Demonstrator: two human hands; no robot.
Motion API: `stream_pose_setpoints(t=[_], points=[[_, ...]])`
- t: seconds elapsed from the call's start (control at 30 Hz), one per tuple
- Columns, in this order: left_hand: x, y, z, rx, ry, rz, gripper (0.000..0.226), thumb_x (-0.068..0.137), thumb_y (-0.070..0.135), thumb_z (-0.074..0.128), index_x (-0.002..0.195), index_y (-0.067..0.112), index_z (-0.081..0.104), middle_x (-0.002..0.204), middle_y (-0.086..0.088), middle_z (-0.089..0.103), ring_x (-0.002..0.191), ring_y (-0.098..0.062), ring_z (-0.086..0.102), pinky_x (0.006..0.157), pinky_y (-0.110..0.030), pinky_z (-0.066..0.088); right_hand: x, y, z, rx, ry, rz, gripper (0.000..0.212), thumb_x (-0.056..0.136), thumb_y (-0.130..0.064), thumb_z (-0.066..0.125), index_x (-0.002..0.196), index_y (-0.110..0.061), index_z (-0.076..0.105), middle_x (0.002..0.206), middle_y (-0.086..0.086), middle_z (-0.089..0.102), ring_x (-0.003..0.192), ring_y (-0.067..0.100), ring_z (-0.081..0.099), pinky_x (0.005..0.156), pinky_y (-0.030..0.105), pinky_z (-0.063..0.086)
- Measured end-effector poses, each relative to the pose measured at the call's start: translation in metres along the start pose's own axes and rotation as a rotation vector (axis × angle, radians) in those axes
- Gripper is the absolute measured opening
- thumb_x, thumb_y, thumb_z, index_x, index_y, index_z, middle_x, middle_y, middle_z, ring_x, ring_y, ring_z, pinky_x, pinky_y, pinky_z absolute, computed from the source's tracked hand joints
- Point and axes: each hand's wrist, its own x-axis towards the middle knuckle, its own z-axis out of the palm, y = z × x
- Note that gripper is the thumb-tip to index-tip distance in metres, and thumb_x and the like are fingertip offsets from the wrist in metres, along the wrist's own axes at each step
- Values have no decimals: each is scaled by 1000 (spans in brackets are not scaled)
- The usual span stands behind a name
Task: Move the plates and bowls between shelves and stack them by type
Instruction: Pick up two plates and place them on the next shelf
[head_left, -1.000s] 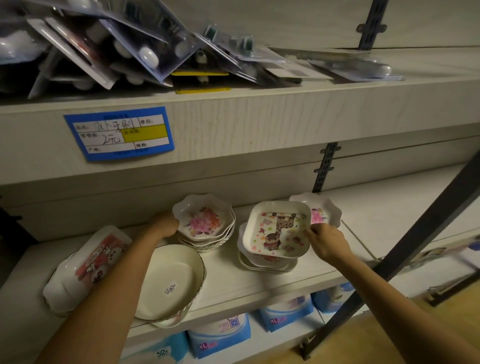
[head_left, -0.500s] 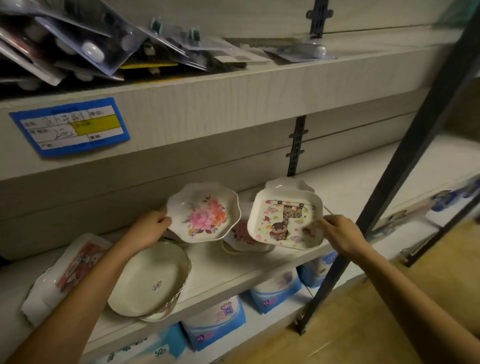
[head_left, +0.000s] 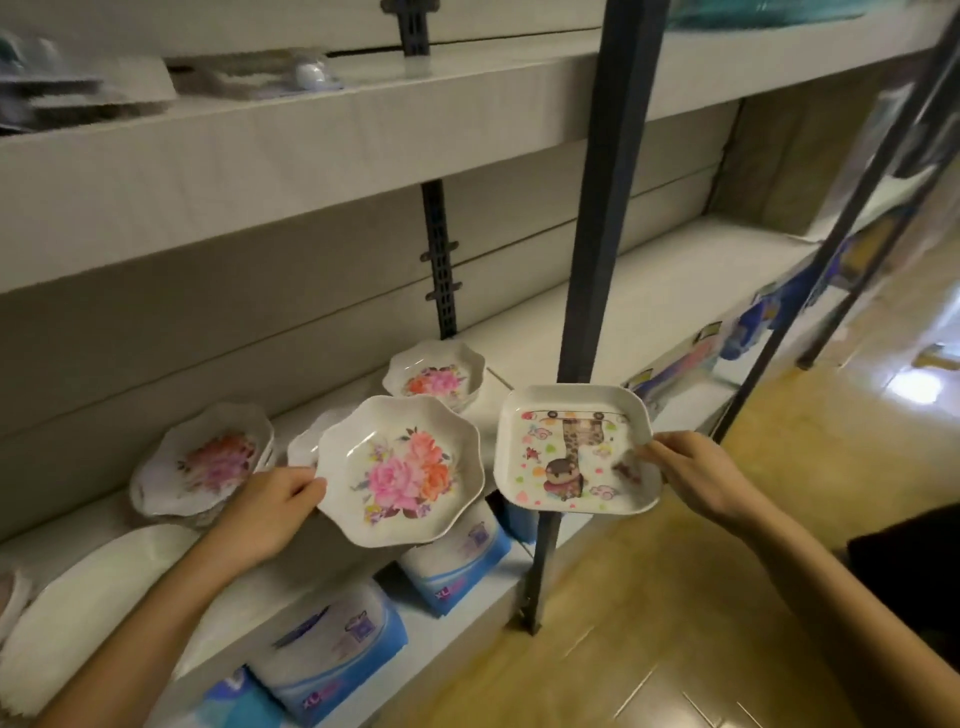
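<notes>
Currently | left hand (head_left: 270, 512) pinches floral plate (head_left: 400, 470) rim | right hand (head_left: 696, 475) pinches square plate (head_left: 571, 452) edge | risk: one-edge holds may tip, drop.

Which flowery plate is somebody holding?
The nearest flowery plate, its left rim gripped by the left hand. The other two sit on the shelf, one to its left, one behind.

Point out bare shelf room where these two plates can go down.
Bare: the shelf board right of the dark upright post, running to its far end. A narrower strip lies between the back floral stack and that post. Crowded: the left part, with the left floral stack and white oval plate close together.
</notes>
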Motion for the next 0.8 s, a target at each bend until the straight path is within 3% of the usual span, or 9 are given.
stream_pose_setpoints(t=[0.1, 0.2, 0.4, 0.53, 0.6, 0.8], points=[[-4, 39, 24, -20, 10, 2, 37, 92, 17, 47, 62, -2, 54, 64, -18, 57, 63, -31, 52, 60, -30, 32, 7, 28, -31, -36, -4, -9, 37, 96, -22, 43, 93, 5, 69, 90, 20, 69, 73, 27, 59, 64, 33, 43], [-10, 83, 51, -50, 7, -28, 35, 93, 17, 47, 65, 0, 60, 65, -9, 60, 65, -22, 54, 59, -29, 35, 14, 57, -67, -17, -6, -10, 35, 95, -22, 44, 93, 3, 69, 93, 21, 69, 81, 33, 63, 74, 45, 49], [-11, 161, 104, -50, 21, -63, 41, 93, 19, 47, 52, 15, 46, 56, -2, 51, 58, -17, 48, 55, -30, 31, 32, 118, -128, 22, -9, -2, 35, 95, -21, 44, 92, 6, 66, 93, 24, 67, 86, 39, 62, 79, 50, 49], [-1, 202, 130, -45, 31, -86, 36, 92, 20, 46, 72, -4, 62, 76, -20, 68, 77, -36, 62, 62, -31, 36, 48, 154, -159, 31, -21, 15, 35, 95, -21, 45, 93, 5, 67, 94, 25, 68, 85, 39, 62, 76, 50, 49], [8, 221, 141, -39, 43, -81, 36, 92, 20, 45, 78, -7, 63, 82, -23, 69, 81, -37, 63, 63, -33, 37, 57, 168, -174, 47, -19, 26, 34, 95, -21, 45, 95, 5, 67, 95, 26, 67, 84, 39, 62, 71, 43, 47], [40, 270, 165, -31, 66, -119, 38, 94, 19, 44, 61, 5, 56, 62, -11, 59, 62, -26, 54, 56, -29, 32, 103, 196, -210, 59, -32, 53, 33, 93, -20, 46, 95, 6, 68, 95, 26, 67, 77, 37, 59, 67, 37, 42]])
